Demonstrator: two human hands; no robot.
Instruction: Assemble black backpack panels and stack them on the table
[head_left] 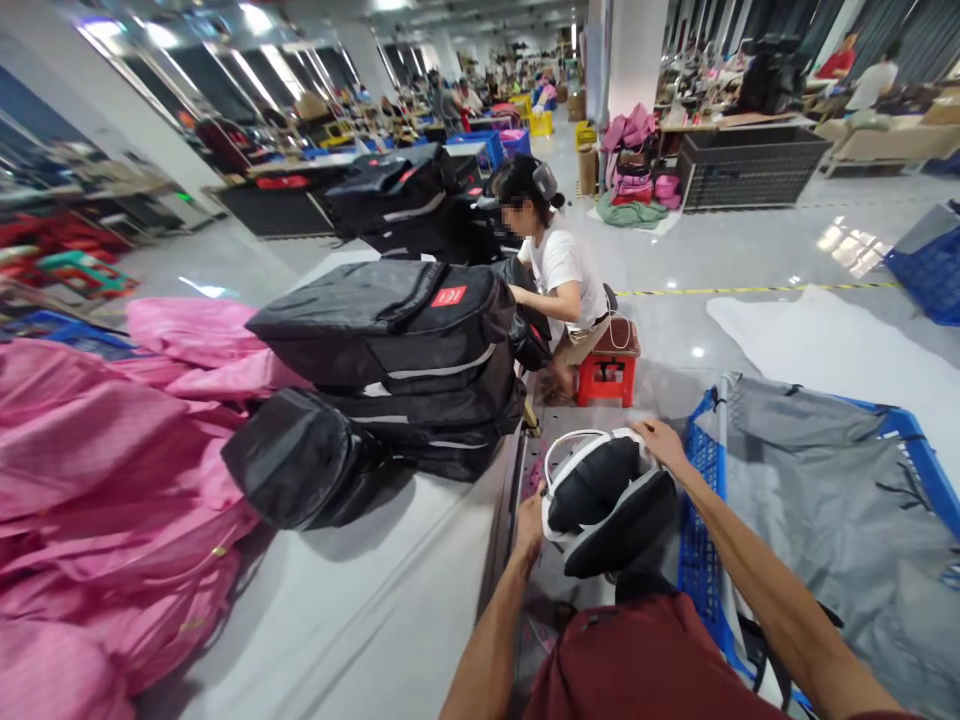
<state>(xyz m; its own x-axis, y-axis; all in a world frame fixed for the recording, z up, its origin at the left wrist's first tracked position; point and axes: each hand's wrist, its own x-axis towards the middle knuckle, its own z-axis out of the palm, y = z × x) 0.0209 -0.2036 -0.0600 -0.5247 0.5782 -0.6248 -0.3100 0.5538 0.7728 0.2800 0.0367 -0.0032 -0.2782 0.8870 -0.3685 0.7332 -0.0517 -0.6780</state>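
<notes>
A folded black and grey fabric piece with a white rim [604,495] hangs low in front of me, between the table edge and a blue crate. My left hand [529,522] grips its lower left edge. My right hand [661,442] holds its upper right rim. Both forearms reach forward from the bottom of the view.
A stack of black padded bags [390,370] lies on the grey table [375,620], beside heaps of pink fabric [97,480]. A blue crate [694,530] with grey fabric [832,500] stands at right. A co-worker [559,270] sits on a red stool [609,372] behind the bags.
</notes>
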